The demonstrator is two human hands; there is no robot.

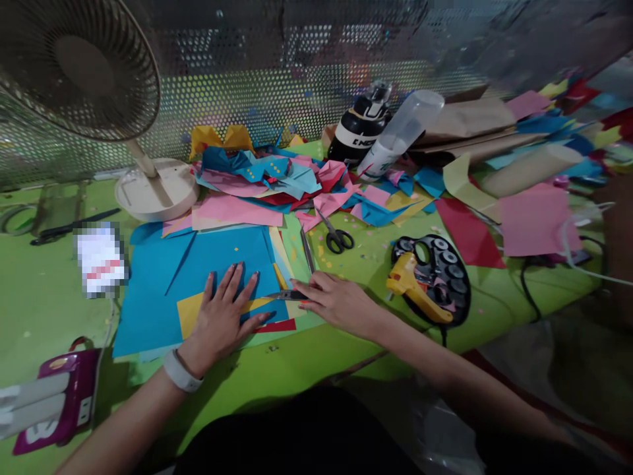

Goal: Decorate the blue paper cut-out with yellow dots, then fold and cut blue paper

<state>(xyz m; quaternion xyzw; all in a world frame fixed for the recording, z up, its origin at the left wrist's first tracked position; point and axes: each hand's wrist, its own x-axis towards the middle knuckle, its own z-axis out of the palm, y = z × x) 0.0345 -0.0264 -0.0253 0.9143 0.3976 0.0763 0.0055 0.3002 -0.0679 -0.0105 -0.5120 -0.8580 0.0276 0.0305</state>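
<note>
My left hand [222, 316] lies flat with fingers spread on blue paper sheets [158, 284] and a piece of yellow paper [188, 315]. In my right hand [341, 305] is a pair of scissors [287, 295], seemingly spread wide. One pointed blade reaches left to the yellow strip near my left fingers, while another metal blade [307, 251] points away from me. My fingers cover the handles. A narrow red paper strip [277, 326] lies just below the blade, over pale green sheets. Farther back rests a second pair of scissors with black handles [339, 241].
A fan [155, 188] stands at back left, near a phone [100, 258]. Crumpled coloured paper [257, 173] and two bottles [359, 128] [403, 132] line the back. To the right, a yellow glue gun [418, 290] rests on a black tray [459, 277]. A purple power strip [74, 389] lies front left.
</note>
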